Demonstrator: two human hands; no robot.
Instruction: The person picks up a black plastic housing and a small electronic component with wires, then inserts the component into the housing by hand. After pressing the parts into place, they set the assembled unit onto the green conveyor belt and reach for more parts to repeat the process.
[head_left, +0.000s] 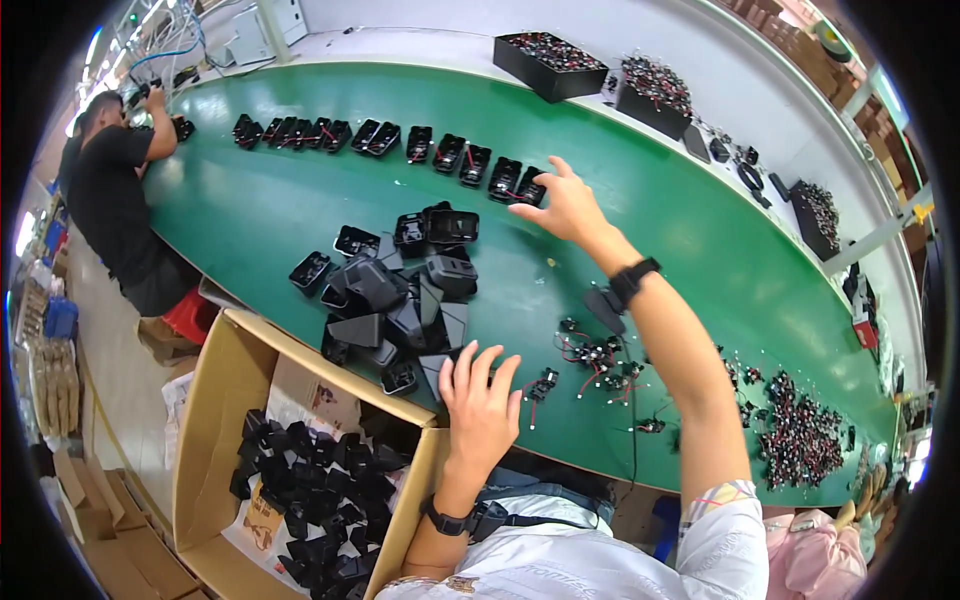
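My right hand (pixel 568 205) reaches to the near end of a row of black plastic housings on the green table. Its thumb and fingers are spread around the edge of the last housing (pixel 529 184); whether they press on it I cannot tell. Closer to me, my left hand (pixel 482 405) has its fingers spread, beside a heap of black housings (pixel 405 300). One grey-black piece (pixel 433 371) lies at its fingertips. Small parts with red and black wires (pixel 598 355) lie to the right of the left hand, below my right forearm.
A cardboard box (pixel 215 440) of black plastic parts stands at my left, against the table. A large pile of wired parts (pixel 800 430) lies at the right. Black bins (pixel 548 70) of small parts line the far side. A person in black (pixel 120 190) works at the far left.
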